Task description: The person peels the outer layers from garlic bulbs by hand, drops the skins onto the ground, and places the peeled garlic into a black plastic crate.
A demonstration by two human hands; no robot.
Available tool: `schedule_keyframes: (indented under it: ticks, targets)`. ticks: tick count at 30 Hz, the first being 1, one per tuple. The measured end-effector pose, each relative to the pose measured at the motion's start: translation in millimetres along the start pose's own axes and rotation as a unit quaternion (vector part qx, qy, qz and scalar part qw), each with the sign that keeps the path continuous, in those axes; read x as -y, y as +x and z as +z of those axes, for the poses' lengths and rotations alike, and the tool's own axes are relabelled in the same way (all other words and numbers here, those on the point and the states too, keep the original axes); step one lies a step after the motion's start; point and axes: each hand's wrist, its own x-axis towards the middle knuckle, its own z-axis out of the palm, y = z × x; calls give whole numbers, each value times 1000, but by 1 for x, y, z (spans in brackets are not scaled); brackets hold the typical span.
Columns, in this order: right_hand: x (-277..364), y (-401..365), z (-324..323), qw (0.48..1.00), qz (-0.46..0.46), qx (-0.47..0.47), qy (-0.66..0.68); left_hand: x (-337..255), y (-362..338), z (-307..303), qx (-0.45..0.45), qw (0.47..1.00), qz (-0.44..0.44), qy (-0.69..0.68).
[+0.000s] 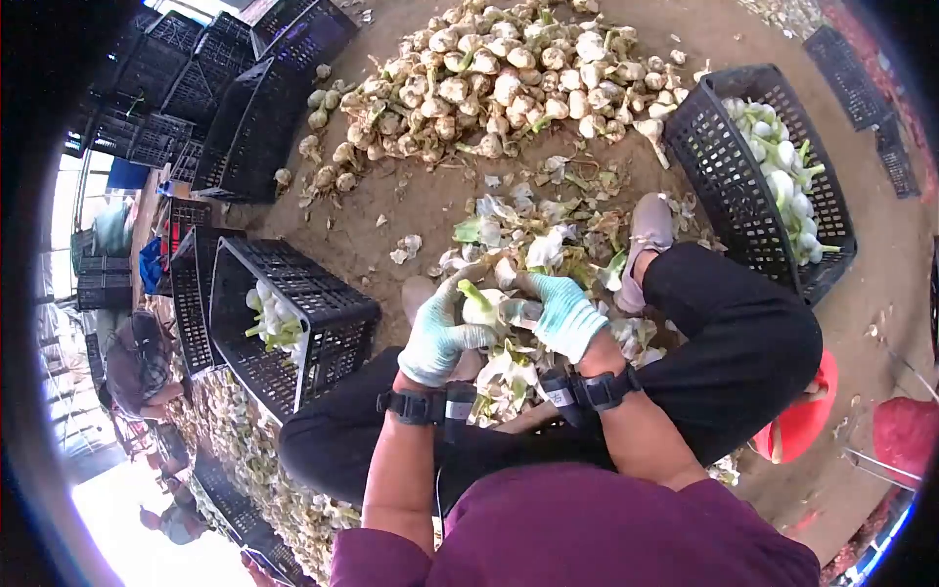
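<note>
Between my two gloved hands, above my lap, is a pale garlic bulb (479, 308) with a short green stem stub. My left hand (437, 333) is closed around its left side. At the bulb's right side, my right hand (565, 315) is closed with thumb and fingers against it. Whether the right fingers also grip a piece of skin or a small tool I cannot make out. Below and beyond the hands lie loose garlic skins (550, 249) and leaf scraps. Both gloves are whitish and light green, with dark straps on the wrists.
A big heap of unpeeled garlic (509, 83) lies ahead on the dirt floor. To the right stands a black crate (729, 181) of white bulbs; another crate (333, 303) holding bulbs is at left. Stacked crates (245, 127) stand farther left. Other people (137, 362) sit at far left.
</note>
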Motion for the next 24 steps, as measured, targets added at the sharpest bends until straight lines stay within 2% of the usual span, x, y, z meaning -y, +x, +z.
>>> schedule_keyframes:
  ticks: [6, 10, 11, 12, 13, 14, 15, 16, 19, 21, 23, 24]
  targets:
    - [-6, -7, -2, 993, 44, 18, 112, 3, -1, -16, 41, 998, -23, -35]
    - [-4, -7, 0, 975, 72, -10, 211, 5, -3, -15, 3, 999, 4, -39]
    - [1, -9, -1, 971, 109, -23, 213, 3, -3, -15, 6, 1000, 3, -19]
    - [4, -9, -1, 971, 108, -22, 212, 3, -4, -16, 5, 1000, 4, -19]
    - [6, -9, 0, 997, 55, -25, 48, 3, -5, -17, 0, 1000, 10, 6]
    - [7, -10, 1, 993, 1, -28, -118, 3, -6, -17, -5, 999, 14, 31]
    - [6, -11, 12, 997, 7, -74, -37, 4, -7, -14, -4, 999, 13, 30]
    - [-3, -11, 18, 968, -48, -119, -216, 4, -7, -11, -20, 998, 23, 56]
    - [-11, -11, 28, 968, -58, -145, -194, 9, -7, -9, -59, 993, 44, 93]
    - [-13, -10, 29, 967, -123, -178, -136, 11, -6, -5, -86, 989, 57, 104]
    - [-9, -10, 28, 972, -92, -170, -134, 11, -5, 2, -162, 984, 73, 7]
    - [-8, -10, 26, 976, -59, -165, -133, 12, -6, 1, -163, 984, 72, 8]
